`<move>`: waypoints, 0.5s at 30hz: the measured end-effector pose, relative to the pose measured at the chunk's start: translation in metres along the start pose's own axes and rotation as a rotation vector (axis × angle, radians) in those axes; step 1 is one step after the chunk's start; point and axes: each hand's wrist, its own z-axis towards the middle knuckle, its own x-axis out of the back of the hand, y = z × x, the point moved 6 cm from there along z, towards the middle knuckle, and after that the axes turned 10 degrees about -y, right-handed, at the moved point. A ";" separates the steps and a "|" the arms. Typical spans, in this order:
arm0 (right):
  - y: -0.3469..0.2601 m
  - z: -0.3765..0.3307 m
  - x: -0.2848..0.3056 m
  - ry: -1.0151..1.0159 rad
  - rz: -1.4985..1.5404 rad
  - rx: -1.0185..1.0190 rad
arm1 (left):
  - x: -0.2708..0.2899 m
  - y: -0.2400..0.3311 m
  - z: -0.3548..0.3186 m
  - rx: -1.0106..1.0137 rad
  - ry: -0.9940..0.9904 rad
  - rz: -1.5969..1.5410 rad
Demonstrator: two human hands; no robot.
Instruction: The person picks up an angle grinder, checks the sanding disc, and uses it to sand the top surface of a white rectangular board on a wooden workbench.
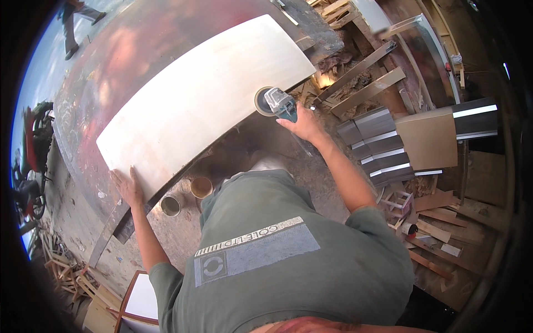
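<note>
A long pale board (205, 100) lies across the work surface in front of me, its near edge toward my body. My right hand (304, 123) is closed round the blue body of an angle grinder (281, 103) with a grey metal head. The grinder's round tan disc (263, 102) sits at the board's near edge, toward its right end. Whether the disc is spinning cannot be made out. My left hand (129, 190) lies flat with fingers stretched out on the board's near left corner.
Two open cans (171, 206) stand below the board's near edge. Wood offcuts (366, 91) and dark panels (380, 141) fill the right side. A motorcycle (34, 161) stands at the far left, and another person's legs (69, 33) show at the top left.
</note>
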 end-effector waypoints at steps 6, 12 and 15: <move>0.064 0.034 0.044 0.115 -0.015 -0.076 | -0.002 -0.003 0.003 0.013 -0.001 0.026; 0.091 0.049 0.069 0.201 0.097 -0.087 | -0.004 -0.002 0.006 0.002 -0.001 0.025; 0.039 0.034 0.047 0.045 0.057 -0.053 | -0.008 -0.005 0.007 0.010 -0.016 0.044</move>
